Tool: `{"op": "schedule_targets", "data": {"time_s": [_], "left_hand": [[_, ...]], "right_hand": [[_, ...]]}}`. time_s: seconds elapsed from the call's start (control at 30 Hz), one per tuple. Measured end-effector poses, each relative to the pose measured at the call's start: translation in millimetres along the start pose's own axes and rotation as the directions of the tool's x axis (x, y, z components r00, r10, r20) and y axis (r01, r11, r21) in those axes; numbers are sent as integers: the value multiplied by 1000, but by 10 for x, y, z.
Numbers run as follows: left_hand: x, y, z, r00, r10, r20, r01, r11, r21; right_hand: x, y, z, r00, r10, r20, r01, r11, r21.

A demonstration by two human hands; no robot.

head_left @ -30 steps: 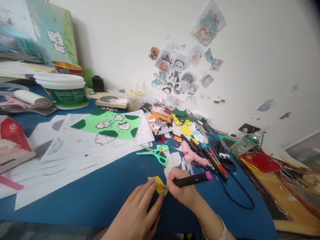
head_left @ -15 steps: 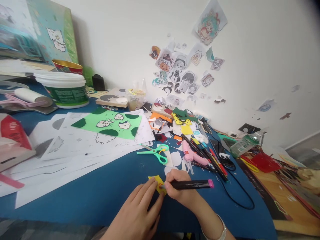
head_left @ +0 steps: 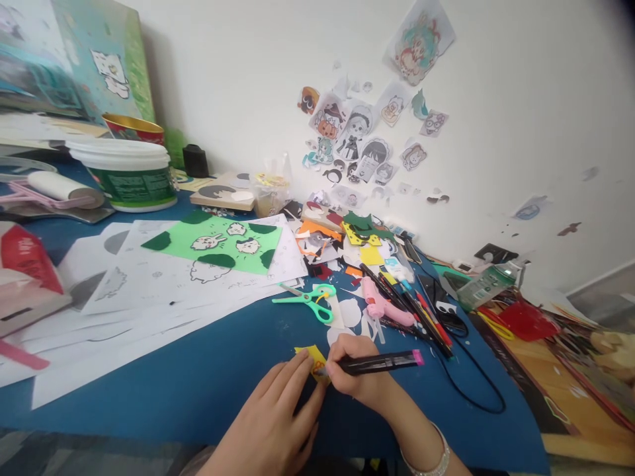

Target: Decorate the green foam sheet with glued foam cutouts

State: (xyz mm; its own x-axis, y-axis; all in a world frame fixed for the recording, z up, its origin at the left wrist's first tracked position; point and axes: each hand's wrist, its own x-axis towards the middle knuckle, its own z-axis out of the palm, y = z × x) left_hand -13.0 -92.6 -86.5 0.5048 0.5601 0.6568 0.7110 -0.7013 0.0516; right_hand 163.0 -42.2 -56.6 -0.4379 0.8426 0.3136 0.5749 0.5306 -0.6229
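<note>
My right hand grips a black marker with a pink end cap, its tip down on a small yellow paper piece that lies on the blue table cover. Orange marks show on the yellow piece. My left hand lies flat with fingers stretched out, fingertips pressing the yellow piece's lower edge. A bracelet circles my right wrist.
Green scissors and a pink glue gun lie just beyond my hands, beside several markers. White sheets and a green sheet with cartoon cut-outs cover the left. A white tub stands far left. A black cable loops at right.
The marker's pink end has swung lower, from tilted up to nearly level, while its tip stays on the yellow piece. My left hand holds its place.
</note>
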Motion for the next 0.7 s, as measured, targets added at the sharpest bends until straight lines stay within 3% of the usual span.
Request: {"op": "schedule_targets", "data": {"time_s": [0.7], "left_hand": [[-49, 0, 102, 998, -15, -58, 13, 999, -31]], "right_hand": [[34, -101, -58, 997, 81, 2, -81, 994, 77]]}}
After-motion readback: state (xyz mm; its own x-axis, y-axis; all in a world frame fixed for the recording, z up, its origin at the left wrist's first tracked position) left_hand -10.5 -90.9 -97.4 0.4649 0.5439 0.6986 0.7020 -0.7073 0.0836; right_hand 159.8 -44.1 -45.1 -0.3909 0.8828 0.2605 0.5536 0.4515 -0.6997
